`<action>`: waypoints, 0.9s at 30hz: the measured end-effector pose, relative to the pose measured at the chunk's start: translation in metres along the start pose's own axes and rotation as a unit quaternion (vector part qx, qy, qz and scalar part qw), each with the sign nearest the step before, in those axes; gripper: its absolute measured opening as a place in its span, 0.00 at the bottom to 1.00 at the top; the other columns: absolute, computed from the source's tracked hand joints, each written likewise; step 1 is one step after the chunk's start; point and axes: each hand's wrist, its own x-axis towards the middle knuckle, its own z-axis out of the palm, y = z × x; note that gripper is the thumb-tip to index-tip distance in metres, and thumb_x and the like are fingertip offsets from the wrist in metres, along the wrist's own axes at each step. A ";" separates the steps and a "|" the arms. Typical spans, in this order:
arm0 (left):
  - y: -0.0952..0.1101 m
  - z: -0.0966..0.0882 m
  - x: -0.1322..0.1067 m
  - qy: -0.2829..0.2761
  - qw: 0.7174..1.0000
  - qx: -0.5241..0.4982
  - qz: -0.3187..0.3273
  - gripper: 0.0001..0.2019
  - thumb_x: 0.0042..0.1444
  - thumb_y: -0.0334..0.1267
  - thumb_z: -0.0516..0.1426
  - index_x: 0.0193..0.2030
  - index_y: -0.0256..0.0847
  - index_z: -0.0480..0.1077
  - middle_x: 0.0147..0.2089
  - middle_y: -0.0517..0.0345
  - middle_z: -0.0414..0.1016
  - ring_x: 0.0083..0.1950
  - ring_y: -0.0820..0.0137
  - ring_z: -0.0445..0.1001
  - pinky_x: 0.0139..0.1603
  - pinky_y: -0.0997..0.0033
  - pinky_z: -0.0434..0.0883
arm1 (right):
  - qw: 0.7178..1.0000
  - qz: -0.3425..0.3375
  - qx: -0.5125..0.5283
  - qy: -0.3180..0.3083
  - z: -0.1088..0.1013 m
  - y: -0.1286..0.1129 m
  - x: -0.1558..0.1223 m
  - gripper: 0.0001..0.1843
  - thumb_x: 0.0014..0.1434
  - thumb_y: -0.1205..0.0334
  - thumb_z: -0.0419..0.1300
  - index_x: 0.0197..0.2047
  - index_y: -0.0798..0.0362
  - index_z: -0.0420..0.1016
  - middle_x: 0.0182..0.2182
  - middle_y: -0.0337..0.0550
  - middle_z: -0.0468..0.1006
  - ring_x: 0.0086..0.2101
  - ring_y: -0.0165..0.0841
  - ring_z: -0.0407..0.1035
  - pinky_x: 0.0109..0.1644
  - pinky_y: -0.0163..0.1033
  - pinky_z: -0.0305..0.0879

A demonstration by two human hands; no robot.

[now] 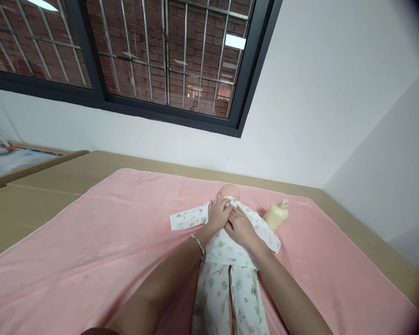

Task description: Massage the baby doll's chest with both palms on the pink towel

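A baby doll (229, 190) lies on its back, head toward the wall, on a pink blanket (132, 223). It wears a white baby shirt (226, 251) with a small printed pattern and matching trousers (212, 298). My left hand (218, 214), with a silver bangle on the wrist, is closed at the shirt's front just below the collar. Beside it my right hand (240, 225) is closed on the same spot, and the fingertips of both hands meet there. What exactly lies between the fingers is hidden. Both sleeves spread out to the sides.
A cream pump bottle (276, 215) leans next to the right sleeve. Under the blanket is a wooden tabletop (56, 186) running to the white wall (181, 144). Above is a dark-framed window (171, 114) with metal bars outside. At far left stands a wooden-edged tray or bed (63, 157).
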 end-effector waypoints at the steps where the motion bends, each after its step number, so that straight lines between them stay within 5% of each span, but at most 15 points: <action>1: 0.001 -0.001 0.000 -0.004 1.000 0.005 0.004 0.10 0.63 0.39 0.54 0.48 0.48 0.74 0.56 0.56 0.78 0.60 0.61 0.71 0.69 0.49 0.55 | 1.000 -0.009 0.014 0.006 0.000 0.003 0.000 0.25 0.60 0.69 0.53 0.59 0.49 0.75 0.59 0.46 0.75 0.65 0.42 0.59 0.72 0.57 0.45; 6: 0.002 0.000 -0.001 0.011 1.000 0.003 0.001 0.11 0.62 0.37 0.54 0.49 0.45 0.74 0.54 0.54 0.79 0.58 0.61 0.72 0.70 0.47 0.54 | 0.997 -0.010 0.069 0.017 0.008 0.029 0.002 0.25 0.61 0.66 0.54 0.61 0.47 0.73 0.64 0.43 0.69 0.70 0.43 0.50 0.72 0.61 0.45; 13: -0.002 0.005 -0.006 0.097 0.994 0.041 -0.015 0.14 0.58 0.32 0.54 0.49 0.36 0.74 0.51 0.44 0.76 0.57 0.57 0.71 0.62 0.55 0.66 | 0.980 0.174 0.044 0.087 0.018 0.041 0.001 0.27 0.69 0.56 0.47 0.66 0.59 0.66 0.66 0.55 0.65 0.67 0.42 0.56 0.71 0.53 0.50; 21: -0.007 0.001 -0.003 0.010 0.989 0.142 0.045 0.14 0.60 0.37 0.53 0.51 0.39 0.74 0.54 0.45 0.77 0.58 0.55 0.71 0.64 0.52 0.64 | 0.977 0.159 -0.033 0.136 0.017 0.030 -0.007 0.23 0.69 0.56 0.49 0.58 0.56 0.76 0.58 0.53 0.75 0.61 0.40 0.66 0.71 0.48 0.51; 27: -0.015 0.002 -0.004 -0.002 0.986 0.153 0.062 0.18 0.63 0.43 0.54 0.57 0.41 0.70 0.59 0.46 0.74 0.62 0.55 0.68 0.66 0.51 0.61 | 0.983 0.164 -0.039 0.075 0.020 0.045 0.002 0.28 0.66 0.58 0.49 0.66 0.59 0.66 0.64 0.56 0.67 0.65 0.45 0.59 0.69 0.54 0.52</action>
